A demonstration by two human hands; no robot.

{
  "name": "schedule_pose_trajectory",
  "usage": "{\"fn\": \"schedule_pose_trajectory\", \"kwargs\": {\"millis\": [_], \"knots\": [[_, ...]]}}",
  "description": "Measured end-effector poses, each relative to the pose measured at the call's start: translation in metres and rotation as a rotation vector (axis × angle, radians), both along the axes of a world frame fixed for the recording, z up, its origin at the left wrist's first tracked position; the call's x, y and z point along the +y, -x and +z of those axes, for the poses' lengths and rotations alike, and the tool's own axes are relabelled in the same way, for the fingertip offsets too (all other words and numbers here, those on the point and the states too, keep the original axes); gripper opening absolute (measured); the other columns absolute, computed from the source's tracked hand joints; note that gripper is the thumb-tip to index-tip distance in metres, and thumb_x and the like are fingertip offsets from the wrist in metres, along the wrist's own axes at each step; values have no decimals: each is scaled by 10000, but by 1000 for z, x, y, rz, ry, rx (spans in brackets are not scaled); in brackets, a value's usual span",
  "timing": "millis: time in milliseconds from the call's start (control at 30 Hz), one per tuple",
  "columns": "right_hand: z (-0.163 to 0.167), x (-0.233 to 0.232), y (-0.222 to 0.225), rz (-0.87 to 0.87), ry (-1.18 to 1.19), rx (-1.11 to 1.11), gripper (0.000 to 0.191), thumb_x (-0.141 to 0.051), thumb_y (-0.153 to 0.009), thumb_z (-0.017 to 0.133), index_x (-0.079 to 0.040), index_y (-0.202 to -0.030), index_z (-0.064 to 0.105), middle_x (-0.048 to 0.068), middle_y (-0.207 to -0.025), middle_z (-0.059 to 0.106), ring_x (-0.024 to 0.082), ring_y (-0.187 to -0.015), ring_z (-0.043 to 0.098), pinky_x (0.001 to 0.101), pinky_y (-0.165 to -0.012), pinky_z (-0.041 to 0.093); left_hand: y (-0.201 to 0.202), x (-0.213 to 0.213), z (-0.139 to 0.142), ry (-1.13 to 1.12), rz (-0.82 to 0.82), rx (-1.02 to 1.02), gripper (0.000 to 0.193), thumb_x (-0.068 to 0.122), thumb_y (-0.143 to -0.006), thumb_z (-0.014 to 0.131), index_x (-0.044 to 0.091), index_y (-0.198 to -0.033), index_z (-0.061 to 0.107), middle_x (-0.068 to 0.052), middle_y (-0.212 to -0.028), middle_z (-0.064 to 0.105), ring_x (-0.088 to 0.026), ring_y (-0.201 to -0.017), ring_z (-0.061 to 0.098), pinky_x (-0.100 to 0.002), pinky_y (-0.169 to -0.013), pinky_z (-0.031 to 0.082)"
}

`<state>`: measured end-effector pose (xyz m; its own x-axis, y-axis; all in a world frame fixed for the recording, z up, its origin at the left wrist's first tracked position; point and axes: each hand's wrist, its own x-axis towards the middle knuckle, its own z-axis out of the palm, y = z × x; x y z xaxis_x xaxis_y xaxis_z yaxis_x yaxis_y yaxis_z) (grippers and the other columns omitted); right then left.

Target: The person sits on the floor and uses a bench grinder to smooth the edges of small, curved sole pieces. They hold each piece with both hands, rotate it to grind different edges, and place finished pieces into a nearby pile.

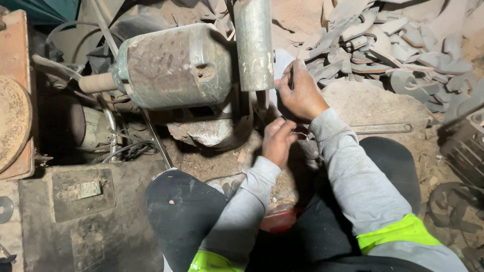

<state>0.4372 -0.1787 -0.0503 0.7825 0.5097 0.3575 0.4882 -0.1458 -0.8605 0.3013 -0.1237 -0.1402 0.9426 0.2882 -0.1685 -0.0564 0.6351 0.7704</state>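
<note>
frame centre: our right hand [301, 93] clamped on a thin dark metal piece [291, 76] beside the grey-green grinder wheel [253, 45]; left hand [277, 141] below, closure unclear to us.

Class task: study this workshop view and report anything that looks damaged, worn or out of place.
The motor housing by the hands is rusty, its paint flaking. Curved metal pieces lie in a loose heap on the dirt floor, a wrench beside them. The right hand and left hand work bare.
</note>
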Motion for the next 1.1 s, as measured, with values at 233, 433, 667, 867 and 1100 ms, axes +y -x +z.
{"fn": "schedule_pose_trajectory", "kwargs": {"millis": [233, 433, 667, 867, 1100], "knots": [[22, -61, 5, 388, 455, 354, 340, -319, -942, 680, -18, -1085, 614, 89, -806, 638, 154, -757, 566, 328, -673, 479, 18, -80, 24, -701, 111, 133, 243, 206, -882, 690, -35, -852, 695, -172, -777, 707, -243, -700, 664, -397, -676, 509], [-6, -57, 8, 250, -57, 640, 302, -263, -1064, 574, 8, -1161, 664, 26, -945, 656, 96, -840, 577, 272, -766, 499, 5, -44, 17, -1043, 109, 274, 295, 179, -918, 636, -80, -1059, 638, -266, -956, 712, -425, -885, 689, -484, -819, 544], [-9, -50, 30, 140, -140, 611, 330, -143, -1005, 580, -27, -1314, 556, 54, -1048, 696, 145, -962, 666, 297, -850, 555, 32, 36, 12, -1452, -62, 340, 545, 53, -872, 538, -112, -1385, 455, -356, -1290, 584, -509, -1140, 614, -503, -1027, 484], [-5, -39, 37, 275, -164, 581, 386, -49, -981, 657, -18, -1319, 471, 70, -1025, 715, 119, -979, 669, 274, -863, 567, 39, 47, 39, -1333, 99, -22, 706, 181, -819, 795, -98, -1384, 474, -322, -1255, 603, -471, -1145, 607, -484, -991, 480], [3, -40, 41, 372, -222, 541, 423, -30, -956, 667, -30, -1324, 458, 51, -1089, 668, 102, -1040, 647, 269, -899, 568, 26, 55, 43, -929, -71, 218, 464, 194, -836, 790, -25, -1231, 682, -176, -1139, 754, -259, -1055, 727, -351, -879, 599]]}}
